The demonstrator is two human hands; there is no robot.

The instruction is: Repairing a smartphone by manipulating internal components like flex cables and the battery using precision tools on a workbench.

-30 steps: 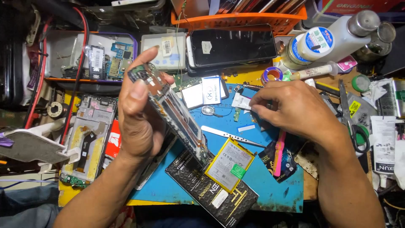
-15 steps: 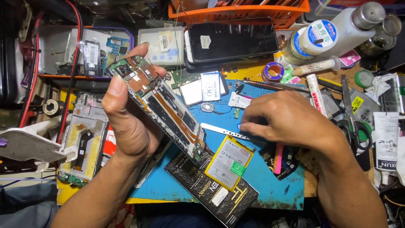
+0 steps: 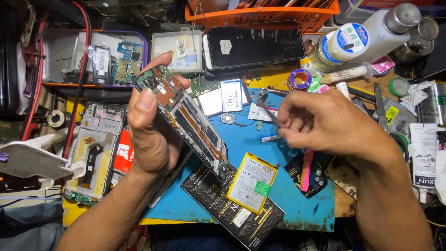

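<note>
My left hand grips an opened phone with its circuit boards and ribbon cables bare, tilted above the blue work mat. My right hand is closed on metal tweezers, whose tips point left toward the phone, a short way from it. A yellow-edged phone battery lies on a black textured box below the phone.
A stripped phone frame lies at left. A black phone rests against an orange crate at the back. White bottles, a tape roll, scissors and packets crowd the right side.
My right hand has picked the tweezers up off the mat and brought them toward the phone. My left hand has turned the phone more upright.
</note>
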